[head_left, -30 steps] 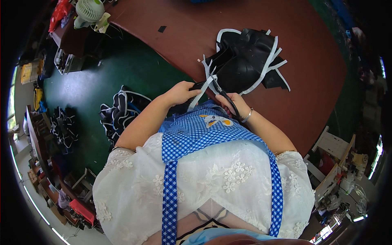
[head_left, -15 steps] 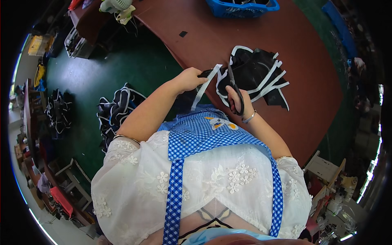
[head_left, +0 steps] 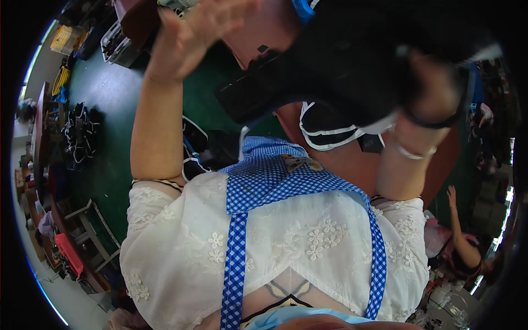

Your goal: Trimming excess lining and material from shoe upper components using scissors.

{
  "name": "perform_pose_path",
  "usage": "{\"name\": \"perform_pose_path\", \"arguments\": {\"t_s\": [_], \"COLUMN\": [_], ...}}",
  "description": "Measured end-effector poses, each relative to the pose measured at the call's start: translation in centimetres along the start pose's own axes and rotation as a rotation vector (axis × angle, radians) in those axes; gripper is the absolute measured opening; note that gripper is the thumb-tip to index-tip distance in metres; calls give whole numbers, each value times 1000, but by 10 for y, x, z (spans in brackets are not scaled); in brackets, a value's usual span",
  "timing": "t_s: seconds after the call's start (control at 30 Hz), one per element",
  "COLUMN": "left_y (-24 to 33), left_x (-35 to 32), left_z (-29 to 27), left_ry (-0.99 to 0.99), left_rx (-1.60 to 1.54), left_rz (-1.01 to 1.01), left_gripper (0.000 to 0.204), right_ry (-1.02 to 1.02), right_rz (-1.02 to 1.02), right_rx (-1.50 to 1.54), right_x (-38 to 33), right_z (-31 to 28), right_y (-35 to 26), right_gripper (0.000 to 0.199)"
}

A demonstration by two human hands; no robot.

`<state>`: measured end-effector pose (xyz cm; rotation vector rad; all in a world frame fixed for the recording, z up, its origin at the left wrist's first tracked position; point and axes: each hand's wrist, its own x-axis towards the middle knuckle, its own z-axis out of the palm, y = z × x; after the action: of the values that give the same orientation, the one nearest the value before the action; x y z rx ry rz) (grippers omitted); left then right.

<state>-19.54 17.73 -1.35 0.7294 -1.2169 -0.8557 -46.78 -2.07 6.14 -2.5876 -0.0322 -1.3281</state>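
My left hand (head_left: 192, 38) is raised at the upper left, fingers spread, with nothing in it. At the upper right, my right hand (head_left: 434, 91) is lifted and smeared by motion, its fingers closed on a large black fabric piece (head_left: 330, 71) that spreads across the view. A dark loop, seemingly the handle of the black scissors (head_left: 455, 116), shows at the right hand's heel; the blades are hidden. Below the lifted fabric, black pieces with white edging (head_left: 327, 131) lie on the brown table.
The brown table (head_left: 357, 165) carries a small dark scrap (head_left: 263, 48) and a blue basket (head_left: 303, 10), mostly hidden. More white-edged black pieces (head_left: 192, 135) lie left of my apron, with another pile (head_left: 82, 132) farther left. At the right, another person's arm (head_left: 461, 236) is raised.
Both hands have risen and moved apart. My left hand has let go of the white-edged strip and opened. My right hand has swung up and right with the black fabric piece.
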Motion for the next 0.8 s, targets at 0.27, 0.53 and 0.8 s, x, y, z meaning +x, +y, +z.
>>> {"name": "perform_pose_path", "arguments": {"t_s": [0.27,0.53,0.8], "left_y": [-112,-152,-140], "left_x": [-68,-58,-50], "left_z": [85,64,62], "left_ry": [-76,-26,-134], "left_rx": [248,329,470], "left_rz": [-877,-1074,-1045], "left_gripper": [27,22,23], "right_ry": [489,-400,-930], "right_rz": [1033,1592,1334], "right_rx": [454,853,952], "right_x": [-56,-213,-219], "right_z": [-63,24,90], "right_y": [193,85,13], "right_gripper": [24,48,43]}}
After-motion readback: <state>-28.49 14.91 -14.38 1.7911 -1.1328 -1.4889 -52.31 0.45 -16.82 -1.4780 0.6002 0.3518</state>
